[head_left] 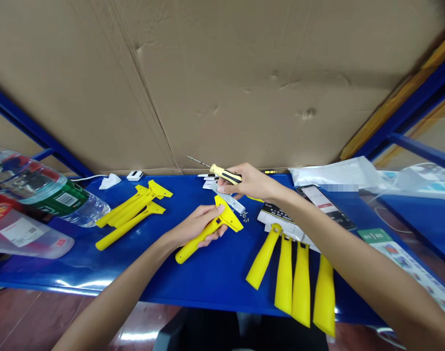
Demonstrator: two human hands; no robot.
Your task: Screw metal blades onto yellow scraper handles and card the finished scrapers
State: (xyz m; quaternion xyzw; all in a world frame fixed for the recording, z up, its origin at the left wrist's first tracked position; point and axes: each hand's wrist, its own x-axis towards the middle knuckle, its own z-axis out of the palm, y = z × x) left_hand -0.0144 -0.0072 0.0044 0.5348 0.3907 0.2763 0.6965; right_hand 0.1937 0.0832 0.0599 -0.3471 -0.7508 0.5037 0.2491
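My left hand (197,225) is closed around a yellow plastic scraper (193,246), its wide head turned up and to the right. In my right hand (254,181) is a screwdriver (218,170) with a pale yellow and black handle, its shaft pointing left toward the cardboard. Beneath that hand lies a flat grey-white piece (234,203), partly covered; I cannot make out what it is. Several small screws (245,217) lie beside it, just right of the scraper's head.
Several more yellow scrapers (131,214) lie at left, near a water bottle (65,197) and a clear plastic container (35,236). Several yellow handles (283,273) fan out at right, some past the blue table's (215,287) front edge. A phone (323,204) lies behind my right forearm.
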